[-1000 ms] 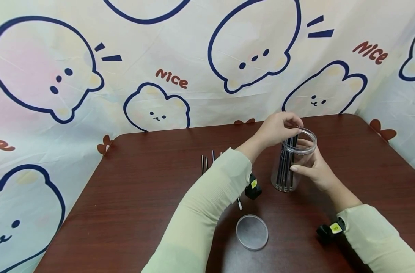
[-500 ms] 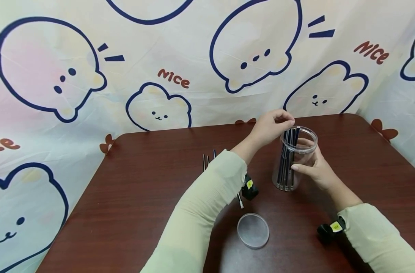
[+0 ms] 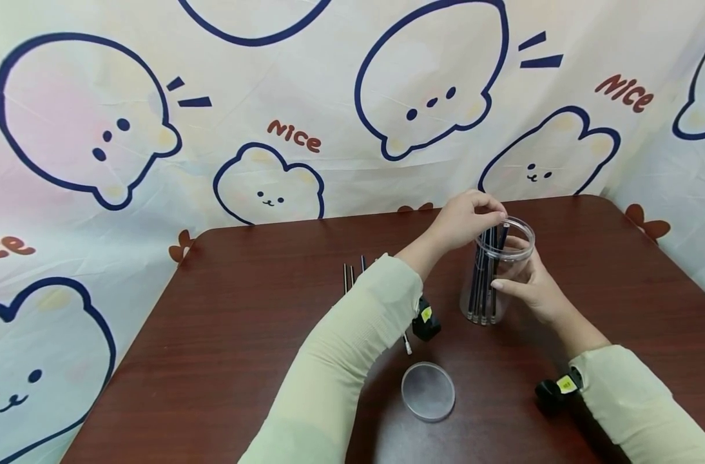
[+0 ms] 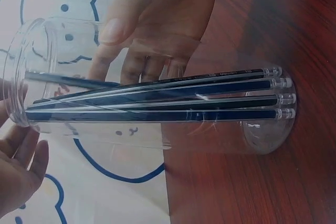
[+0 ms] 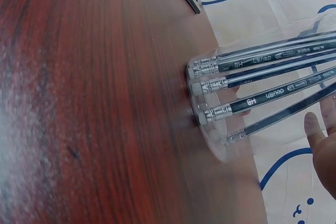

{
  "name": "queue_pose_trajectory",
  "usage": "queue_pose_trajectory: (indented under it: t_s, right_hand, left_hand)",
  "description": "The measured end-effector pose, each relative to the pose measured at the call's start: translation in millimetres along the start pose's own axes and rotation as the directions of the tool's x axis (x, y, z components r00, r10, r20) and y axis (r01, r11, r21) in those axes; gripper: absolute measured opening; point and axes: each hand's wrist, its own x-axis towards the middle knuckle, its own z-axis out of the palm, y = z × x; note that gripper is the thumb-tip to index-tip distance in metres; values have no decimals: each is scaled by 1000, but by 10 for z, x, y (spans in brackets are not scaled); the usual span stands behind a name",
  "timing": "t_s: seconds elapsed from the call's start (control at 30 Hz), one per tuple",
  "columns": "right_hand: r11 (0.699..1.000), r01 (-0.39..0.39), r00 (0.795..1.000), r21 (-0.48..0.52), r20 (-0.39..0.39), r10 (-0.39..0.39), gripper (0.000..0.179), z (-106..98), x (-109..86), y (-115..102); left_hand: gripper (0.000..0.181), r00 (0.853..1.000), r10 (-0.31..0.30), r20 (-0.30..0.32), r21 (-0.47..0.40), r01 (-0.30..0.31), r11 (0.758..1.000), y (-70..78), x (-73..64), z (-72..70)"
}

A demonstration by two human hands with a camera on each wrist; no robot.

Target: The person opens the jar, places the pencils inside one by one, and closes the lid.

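A tall clear plastic jar (image 3: 517,254) holds several dark pencils (image 3: 482,283), eraser ends down. In the left wrist view these pencils (image 4: 210,114) lean together, while one slants apart toward the right hand. My right hand (image 3: 532,290) grips the jar's side, thumb on the near wall and fingers behind it. My left hand (image 3: 465,219) is at the jar's mouth, its thumb and bent fingertips close together right at the pencil tops and rim. I cannot tell whether it pinches a pencil. Metal ferrules and pale erasers (image 5: 202,118) show near the jar's base in the right wrist view.
A round translucent lid (image 3: 428,391) lies on the dark red-brown table (image 3: 213,361) in front of the jar. Several loose pencils (image 3: 348,276) lie left of the jar, partly hidden by the left sleeve (image 3: 352,335). A printed cloth (image 3: 341,77) hangs behind the table.
My left hand rises slightly off the pencil tops half a second ago, then comes back down to the rim. A pencil top by its fingertips sits slightly lower. The right hand keeps its grip.
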Motion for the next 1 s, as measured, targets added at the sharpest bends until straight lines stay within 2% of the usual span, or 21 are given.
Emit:
queue_pose_trajectory:
  t_s: [0.17,0.43,0.73,0.8,1.0]
  right_hand:
    - [1000,6,1000,-8,-6,-6,65,-6,11,-19]
    - [1000,-3,1000,-20,-16,3,65,19,-3,-16]
    - [998,34,999,56,-12,-33,66,50,6,14]
    - [998,36,999,41,-15,-36,65,48,1,4]
    - [1000,17,1000,-9,-7,-17,65,66,-12,-19]
  left_hand:
    - [9,1000,-21,-1,-83,21,996,13,-43,-49]
    - [10,999,-50,-8,-75,49,996,-89,-178,-172]
    - [13,993,-120,-4,5,120,993,-319,-459,-430]
    - [13,990,-144,-10,12,144,990,-389,-527,-476]
    - [15,971,-240,-10,-43,239,970,-649,-758,-623]
